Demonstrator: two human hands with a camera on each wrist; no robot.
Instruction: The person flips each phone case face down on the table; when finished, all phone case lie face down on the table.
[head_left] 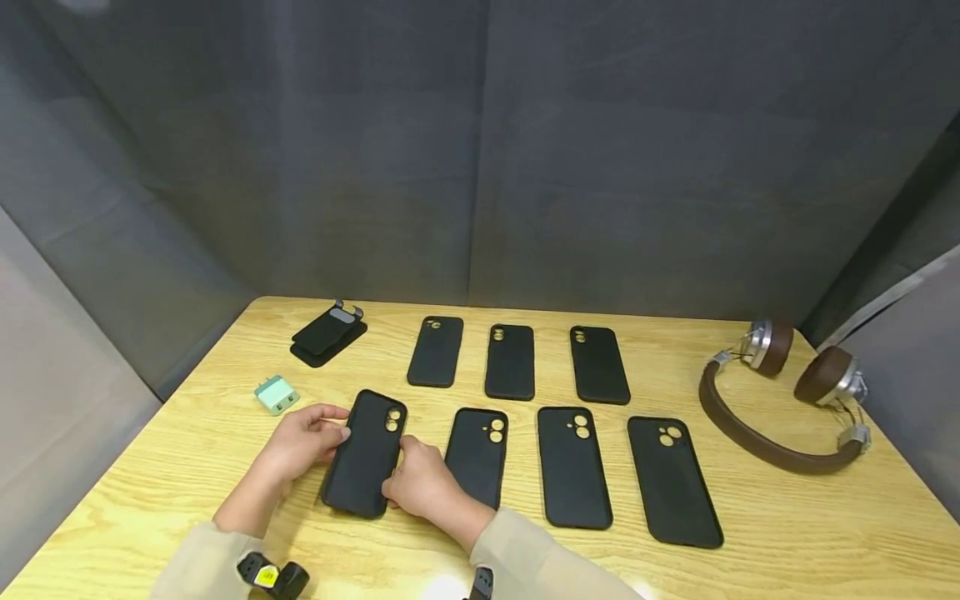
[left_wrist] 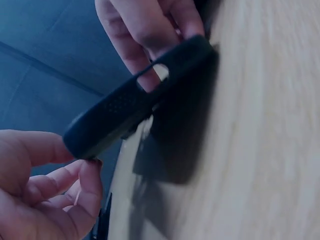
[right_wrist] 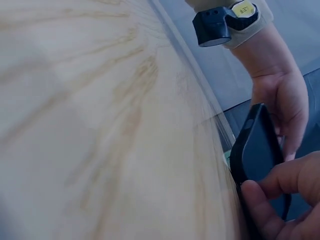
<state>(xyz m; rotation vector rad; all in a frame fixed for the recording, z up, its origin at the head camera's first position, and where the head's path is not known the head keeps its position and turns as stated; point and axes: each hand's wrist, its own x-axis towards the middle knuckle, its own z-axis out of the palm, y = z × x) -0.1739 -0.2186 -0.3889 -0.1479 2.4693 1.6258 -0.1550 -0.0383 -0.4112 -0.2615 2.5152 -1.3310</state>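
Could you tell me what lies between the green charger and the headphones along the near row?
In the head view, four black phone cases: the held case, gripped by both hands, then three lying flat before the headphones; charger at left.

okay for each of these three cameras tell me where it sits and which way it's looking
Head: worn high, facing forward and down over the table; both hands and sleeves show, holding a black phone case.
Left wrist: low by the left hand, looking along the tabletop; right-hand fingers opposite.
Right wrist: low by the right hand, facing the left wrist.
All three share the case.
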